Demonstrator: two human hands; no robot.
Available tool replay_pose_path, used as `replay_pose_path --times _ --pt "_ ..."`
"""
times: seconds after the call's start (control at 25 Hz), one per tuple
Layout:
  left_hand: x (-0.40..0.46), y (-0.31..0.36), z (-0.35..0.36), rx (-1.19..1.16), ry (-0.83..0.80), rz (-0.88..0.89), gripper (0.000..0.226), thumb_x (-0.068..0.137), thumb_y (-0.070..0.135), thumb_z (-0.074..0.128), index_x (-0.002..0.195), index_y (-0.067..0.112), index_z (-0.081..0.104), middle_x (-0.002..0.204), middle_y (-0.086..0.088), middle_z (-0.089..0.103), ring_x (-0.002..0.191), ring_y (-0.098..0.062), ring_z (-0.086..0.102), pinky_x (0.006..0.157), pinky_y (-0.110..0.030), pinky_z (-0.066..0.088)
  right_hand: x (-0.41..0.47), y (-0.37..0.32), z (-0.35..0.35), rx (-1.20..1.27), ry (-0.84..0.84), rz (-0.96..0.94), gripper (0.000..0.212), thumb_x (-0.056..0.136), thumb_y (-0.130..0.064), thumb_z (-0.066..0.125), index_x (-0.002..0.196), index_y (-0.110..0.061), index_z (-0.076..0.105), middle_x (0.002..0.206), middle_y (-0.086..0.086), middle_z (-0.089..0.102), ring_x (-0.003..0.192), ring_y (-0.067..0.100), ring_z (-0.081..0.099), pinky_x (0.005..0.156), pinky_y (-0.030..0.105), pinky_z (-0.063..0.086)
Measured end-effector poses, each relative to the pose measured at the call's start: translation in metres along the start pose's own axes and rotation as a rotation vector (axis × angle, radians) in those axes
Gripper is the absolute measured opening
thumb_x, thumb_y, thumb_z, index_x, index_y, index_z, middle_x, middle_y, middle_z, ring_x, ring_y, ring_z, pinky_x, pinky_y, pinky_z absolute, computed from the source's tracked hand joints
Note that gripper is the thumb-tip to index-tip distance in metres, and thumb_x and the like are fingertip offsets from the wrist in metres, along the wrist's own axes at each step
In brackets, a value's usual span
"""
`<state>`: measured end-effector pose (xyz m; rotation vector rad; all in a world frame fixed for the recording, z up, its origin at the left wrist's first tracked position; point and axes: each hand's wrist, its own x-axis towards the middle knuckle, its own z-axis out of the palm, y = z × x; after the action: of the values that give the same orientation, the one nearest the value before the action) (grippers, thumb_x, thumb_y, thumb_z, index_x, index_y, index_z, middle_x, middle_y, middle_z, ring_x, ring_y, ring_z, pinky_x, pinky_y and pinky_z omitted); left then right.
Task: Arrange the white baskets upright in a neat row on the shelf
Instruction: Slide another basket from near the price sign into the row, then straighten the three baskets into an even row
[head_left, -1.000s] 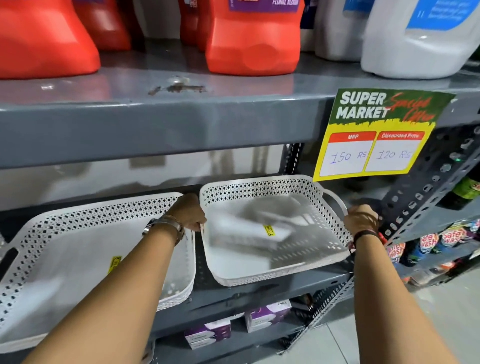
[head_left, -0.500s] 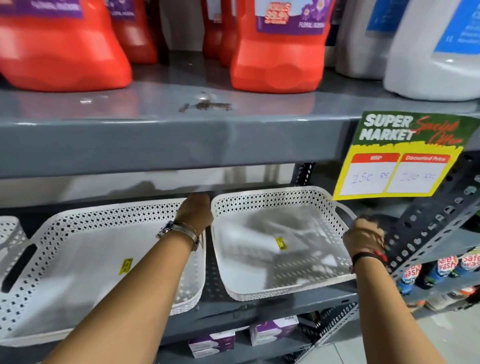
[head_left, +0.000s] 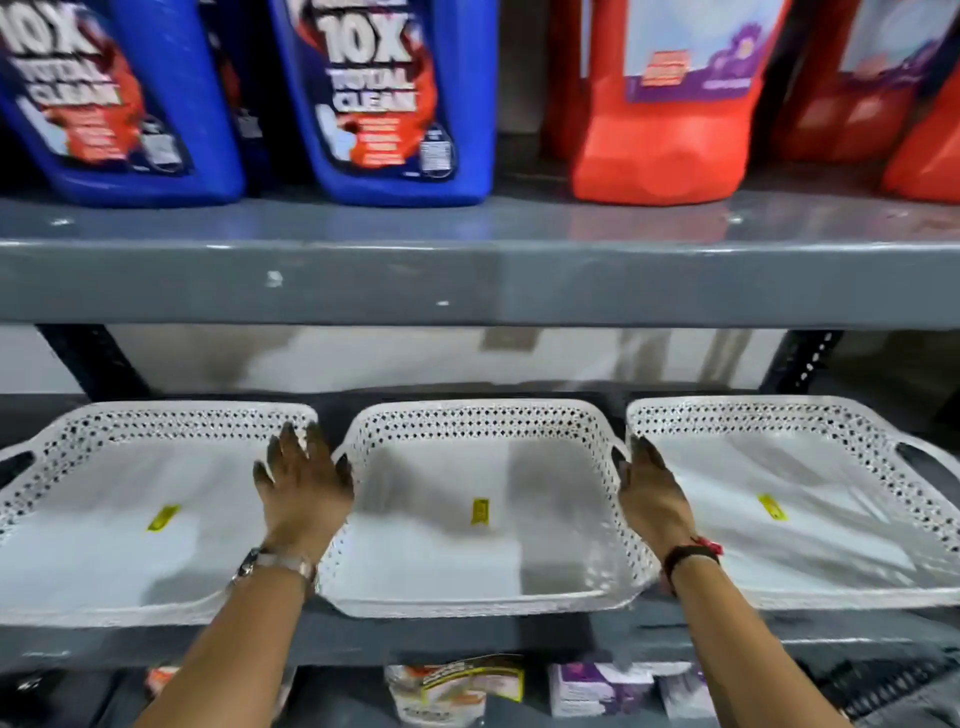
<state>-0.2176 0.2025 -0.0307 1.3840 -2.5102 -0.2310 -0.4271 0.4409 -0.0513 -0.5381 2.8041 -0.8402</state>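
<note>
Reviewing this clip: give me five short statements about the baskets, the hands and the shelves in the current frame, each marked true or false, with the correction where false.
1. Three white baskets sit side by side on the shelf. True.
2. The middle basket lies upside down. False: it sits open side up, with a yellow sticker showing inside.
3. The left hand and the right hand flank the middle basket with fingers spread. True.
4. The right hand lifts the rightmost basket clear of the shelf. False: that basket rests on the shelf, and the hand is at the gap beside the middle one.
5. Only red jugs stand on the upper shelf. False: blue jugs stand there too, left of the red jug.
</note>
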Motion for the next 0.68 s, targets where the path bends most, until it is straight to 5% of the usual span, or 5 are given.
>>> replay_pose_path --times 0.12,0.32,0.52,0.68 --pt "0.002 -0.029 0.013 -0.052 -0.151 0.029 0.067 0.094 0.043 0.028 0.145 0.000 0.024 0.146 -0.029 0.034 0.127 -0.046 0.042 0.101 -0.054 0.042 -0.005 -0.007 0.005 0.015 0.074 0.022 0.053 0.094 -0.003 0.034 0.145 -0.010 0.023 0.155 0.007 0.023 0.140 0.023 0.029 0.111 0.029 0.029" --pt "0.006 -0.024 0.013 -0.137 -0.153 0.072 0.050 0.097 0.014 0.032 0.145 0.004 0.026 0.132 -0.021 0.053 0.114 -0.037 0.057 0.088 -0.043 0.050 -0.009 -0.013 0.007 -0.074 0.026 -0.030 0.065 0.087 0.011 0.030 0.146 -0.009 0.017 0.156 0.008 0.021 0.140 0.026 0.028 0.113 0.031 0.026" --pt "0.013 -0.017 0.021 -0.245 -0.163 0.029 0.044 0.090 0.000 0.035 0.134 -0.007 0.032 0.131 -0.027 0.048 0.110 -0.044 0.057 0.085 -0.049 0.051 -0.002 -0.002 0.004 -0.090 0.010 -0.096 0.049 0.095 -0.005 0.034 0.144 -0.008 0.026 0.151 0.012 0.031 0.137 0.028 0.033 0.112 0.034 0.029" --pt "0.018 -0.014 0.026 -0.231 -0.191 0.055 0.053 0.093 -0.003 0.029 0.145 -0.004 0.020 0.145 -0.023 0.037 0.121 -0.041 0.051 0.098 -0.045 0.045 0.000 -0.005 0.009 0.005 0.053 -0.080 0.045 0.096 -0.006 0.033 0.141 -0.005 0.033 0.147 0.016 0.038 0.135 0.030 0.037 0.113 0.036 0.029"
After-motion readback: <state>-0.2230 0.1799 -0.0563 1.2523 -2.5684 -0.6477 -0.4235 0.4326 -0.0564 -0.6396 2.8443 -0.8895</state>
